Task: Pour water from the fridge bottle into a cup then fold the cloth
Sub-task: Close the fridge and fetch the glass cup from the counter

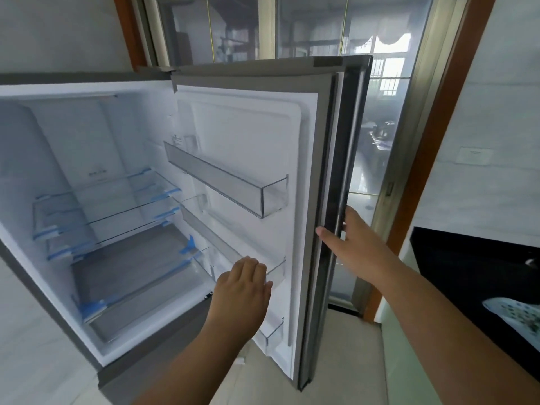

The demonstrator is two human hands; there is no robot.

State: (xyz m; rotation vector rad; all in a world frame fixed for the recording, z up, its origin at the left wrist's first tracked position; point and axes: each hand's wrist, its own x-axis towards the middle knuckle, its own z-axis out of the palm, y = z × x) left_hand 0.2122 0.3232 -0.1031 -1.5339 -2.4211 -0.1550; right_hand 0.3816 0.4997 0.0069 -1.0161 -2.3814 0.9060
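Two bare forearms reach in from the bottom edge. Left hand (242,283) reaches toward the middle door bin (251,252), fingers curled downward at its rim; whether they grip anything cannot be told. Right hand (355,244) holds the outer edge of the fridge door (336,171), thumb on the inner seal, fingers wrapped behind. Door stands wide open. Upper door bin (222,176) is clear plastic. Fridge (73,141) interior: glass shelves (111,206) with blue clips, a drawer (140,290) below. No bottle visible in the fridge or door. Patterned cloth (517,315) lies at far right on a dark tabletop (467,267). Glass doors (306,30) behind.
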